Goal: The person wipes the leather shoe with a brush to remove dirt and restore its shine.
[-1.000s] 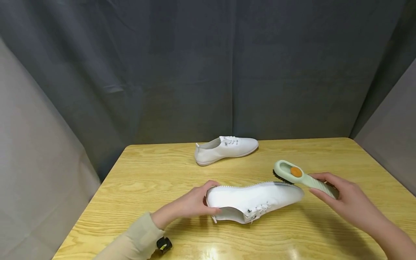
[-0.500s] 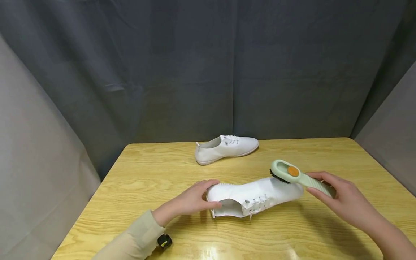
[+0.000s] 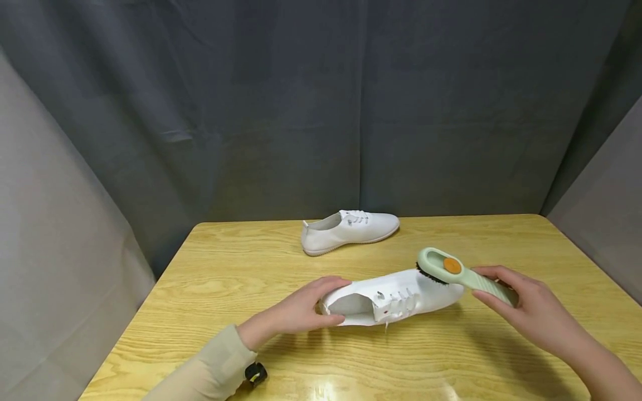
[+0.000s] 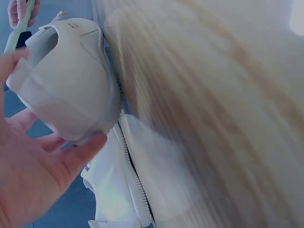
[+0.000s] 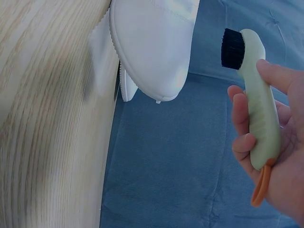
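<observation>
Gripping white shoe [image 3: 401, 287] round heel with left hand [image 3: 311, 306]; pointing toe away from that grip, rightward, with long axis running crosswise and foot opening tilting toward near side. Clasping green brush [image 3: 467, 277] by handle in right hand [image 3: 531, 306], nearer toe; facing bristles [image 5: 232, 49] toward toe, just apart in right wrist view. Working over wooden table [image 3: 225, 267], with second shoe [image 3: 351, 231] lying farther back, before dark curtain [image 3: 281, 111].

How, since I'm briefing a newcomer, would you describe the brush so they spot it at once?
Find the wooden table, then the right hand over its right side. It grips the brush: pale green with black bristles and an orange disc, unlike the two white shoes.
</observation>
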`<state>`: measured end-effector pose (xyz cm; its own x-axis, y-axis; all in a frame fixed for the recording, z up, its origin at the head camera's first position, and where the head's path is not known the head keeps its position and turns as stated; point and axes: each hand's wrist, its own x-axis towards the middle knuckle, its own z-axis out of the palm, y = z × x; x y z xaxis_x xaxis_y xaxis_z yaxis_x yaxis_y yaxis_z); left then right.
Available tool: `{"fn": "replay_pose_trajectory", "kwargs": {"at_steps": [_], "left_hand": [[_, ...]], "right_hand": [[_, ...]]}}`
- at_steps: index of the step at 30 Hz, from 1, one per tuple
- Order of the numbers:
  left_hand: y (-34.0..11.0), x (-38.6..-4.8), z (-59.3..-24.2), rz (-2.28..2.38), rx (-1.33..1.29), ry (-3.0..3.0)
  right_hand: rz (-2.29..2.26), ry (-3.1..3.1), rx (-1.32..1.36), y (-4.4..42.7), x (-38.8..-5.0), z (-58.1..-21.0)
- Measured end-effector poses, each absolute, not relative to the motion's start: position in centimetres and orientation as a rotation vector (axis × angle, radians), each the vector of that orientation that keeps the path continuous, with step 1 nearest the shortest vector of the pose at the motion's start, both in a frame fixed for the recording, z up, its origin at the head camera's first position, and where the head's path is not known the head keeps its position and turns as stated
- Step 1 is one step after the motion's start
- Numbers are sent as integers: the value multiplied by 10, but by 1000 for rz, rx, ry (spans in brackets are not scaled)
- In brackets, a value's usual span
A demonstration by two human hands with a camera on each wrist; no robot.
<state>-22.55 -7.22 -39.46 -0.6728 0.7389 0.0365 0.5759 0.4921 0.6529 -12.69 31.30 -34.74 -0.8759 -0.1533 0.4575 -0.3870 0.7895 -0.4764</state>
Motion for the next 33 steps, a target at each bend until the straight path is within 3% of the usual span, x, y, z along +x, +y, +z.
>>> {"fn": "replay_pose_trajectory", "kwargs": {"at_steps": [14, 27, 33], "left_hand": [[-63, -236, -393, 929, 1100, 2631], [-59, -249, -394, 1015, 838, 2602], [-60, -255, -395, 1055, 860, 2578]], "right_hand": [[828, -2598, 370, 315, -126, -349], [819, -2570, 400, 315, -125, -351], [815, -2566, 398, 315, -125, -350]]}}
